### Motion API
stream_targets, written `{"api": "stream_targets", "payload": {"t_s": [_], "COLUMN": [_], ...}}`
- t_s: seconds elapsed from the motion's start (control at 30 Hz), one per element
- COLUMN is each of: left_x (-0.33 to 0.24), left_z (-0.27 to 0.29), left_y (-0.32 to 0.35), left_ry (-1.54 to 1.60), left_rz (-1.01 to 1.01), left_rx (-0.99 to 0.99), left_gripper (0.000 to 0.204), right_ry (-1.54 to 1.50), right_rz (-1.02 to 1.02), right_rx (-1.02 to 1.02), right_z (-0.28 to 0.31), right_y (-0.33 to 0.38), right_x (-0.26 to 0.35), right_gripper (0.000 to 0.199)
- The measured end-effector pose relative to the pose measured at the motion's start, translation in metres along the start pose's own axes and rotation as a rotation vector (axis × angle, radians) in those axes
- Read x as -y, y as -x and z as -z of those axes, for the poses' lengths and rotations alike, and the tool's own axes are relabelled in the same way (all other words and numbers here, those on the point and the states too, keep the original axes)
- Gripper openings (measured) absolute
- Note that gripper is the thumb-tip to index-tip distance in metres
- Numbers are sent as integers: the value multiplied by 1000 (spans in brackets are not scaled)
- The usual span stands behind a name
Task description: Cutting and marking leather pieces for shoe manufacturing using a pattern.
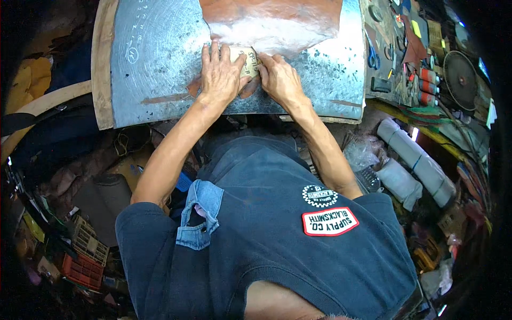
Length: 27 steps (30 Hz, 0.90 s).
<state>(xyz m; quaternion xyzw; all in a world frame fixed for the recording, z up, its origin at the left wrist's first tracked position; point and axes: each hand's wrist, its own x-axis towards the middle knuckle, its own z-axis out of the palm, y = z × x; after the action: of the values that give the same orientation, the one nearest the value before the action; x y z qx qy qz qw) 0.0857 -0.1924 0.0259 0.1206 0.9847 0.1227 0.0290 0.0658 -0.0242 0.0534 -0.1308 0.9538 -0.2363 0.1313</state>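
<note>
**Two hands pin a pale template on brown leather**

Down on the bench (160, 58), the biggest thing in sight is a grey, scratched cutting slab with a wooden edge along its left side. Across its upper middle lies one sheet of reddish-brown leather (272, 21), its lower edge running down to the hands. At the right, past the slab's edge, sits a crowded tool area (410, 58): scissors with blue handles, a dark round disc, a few red-capped cylinders, too jumbled to count exactly. Below that, two pale rolls (416, 165) lie side by side, well apart from the work.

Now the hands. The left hand (220, 74) lies flat, fingers spread, pressing down on one small cream-coloured template (246, 60) that rests on the leather's lower edge. The right hand (280, 77) is just beside it, touching the template's right end, fingers curled in. Its grip looks narrow and closed, but whether it holds a tool cannot be told; the fingers hide it. The hands cover most of the template, and only its top strip shows.
</note>
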Motion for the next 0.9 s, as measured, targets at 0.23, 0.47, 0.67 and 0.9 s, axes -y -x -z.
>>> {"api": "stream_targets", "payload": {"t_s": [0.23, 0.47, 0.67, 0.9], "left_x": [0, 5, 15, 13], "left_z": [0, -1, 5, -1], "left_y": [0, 3, 12, 22], "left_ry": [-3, 44, 133, 159], "left_rz": [-20, -26, 30, 113], "left_rx": [-8, -23, 49, 48], "left_gripper": [55, 54, 54, 57], "right_ry": [7, -233, 65, 166], "right_rz": [-54, 90, 617, 961], "right_rx": [68, -52, 354, 603], "right_z": [1, 28, 53, 34], "right_y": [70, 86, -4, -50], "right_x": [-5, -14, -30, -16], "right_gripper": [30, 26, 27, 28]}}
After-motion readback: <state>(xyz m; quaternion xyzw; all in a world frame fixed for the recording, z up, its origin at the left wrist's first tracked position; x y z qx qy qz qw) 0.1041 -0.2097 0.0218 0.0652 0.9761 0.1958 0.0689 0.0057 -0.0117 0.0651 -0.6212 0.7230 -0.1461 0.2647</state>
